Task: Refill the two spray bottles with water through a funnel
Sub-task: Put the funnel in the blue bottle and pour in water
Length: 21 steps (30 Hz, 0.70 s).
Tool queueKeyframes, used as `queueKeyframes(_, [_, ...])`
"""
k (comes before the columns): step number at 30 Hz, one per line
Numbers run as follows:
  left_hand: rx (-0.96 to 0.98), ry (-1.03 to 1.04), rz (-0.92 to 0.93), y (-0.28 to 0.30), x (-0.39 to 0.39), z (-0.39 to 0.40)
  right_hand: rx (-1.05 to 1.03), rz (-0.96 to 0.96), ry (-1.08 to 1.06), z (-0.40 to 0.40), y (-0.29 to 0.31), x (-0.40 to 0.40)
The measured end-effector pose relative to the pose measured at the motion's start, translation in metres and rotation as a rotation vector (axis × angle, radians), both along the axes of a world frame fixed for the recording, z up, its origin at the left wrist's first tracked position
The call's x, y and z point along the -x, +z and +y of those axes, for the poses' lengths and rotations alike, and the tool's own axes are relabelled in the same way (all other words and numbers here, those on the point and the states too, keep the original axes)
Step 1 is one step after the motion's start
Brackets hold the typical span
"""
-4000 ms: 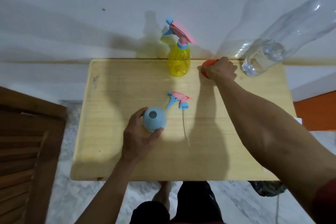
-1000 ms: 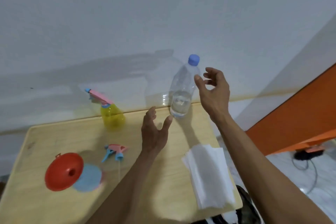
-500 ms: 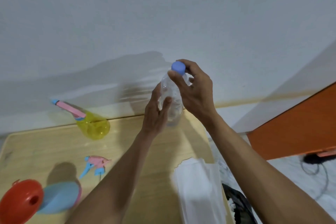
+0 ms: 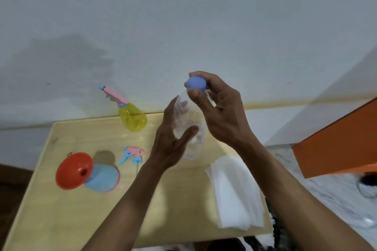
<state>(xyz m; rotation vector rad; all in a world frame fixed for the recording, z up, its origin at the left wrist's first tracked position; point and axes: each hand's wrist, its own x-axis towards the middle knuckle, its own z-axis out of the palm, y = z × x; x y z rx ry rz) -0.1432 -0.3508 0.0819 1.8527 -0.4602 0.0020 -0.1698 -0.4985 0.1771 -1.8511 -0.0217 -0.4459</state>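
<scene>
Clear water bottle (image 4: 190, 126) held by left hand (image 4: 170, 144) grip | right hand (image 4: 221, 112) grip pinches blue cap (image 4: 196, 84)

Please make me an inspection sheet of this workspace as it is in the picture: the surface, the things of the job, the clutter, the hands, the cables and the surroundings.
Surface: wooden table, pale top, set against the wall.
Job's things: clear water bottle with blue cap still on, held up above the table; orange funnel seated in the neck of the blue spray bottle; its loose spray head lying beside it; yellow spray bottle at the far edge, sprayer on.
Clutter: stack of white tissues at the table's right edge.
Hands: left hand holds the water bottle's body; right hand fingers pinch the cap.
Cables: dark cable on the floor at right.
Surroundings: white wall; orange panel at right.
</scene>
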Motion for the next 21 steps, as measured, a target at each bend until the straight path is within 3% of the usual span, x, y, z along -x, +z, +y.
queueKeyframes(6, [0.022,0.110,-0.046,-0.009,0.074,0.052,-0.013,0.006,0.063,0.064,-0.012,0.059])
queueKeyframes(11, [0.009,0.133,0.038,-0.022,0.112,0.077,-0.041,0.056,0.082,0.092,-0.024,0.093])
queueKeyframes(21, [0.060,0.152,0.044,-0.027,0.150,0.087,-0.024,0.095,0.054,0.112,-0.028,0.132])
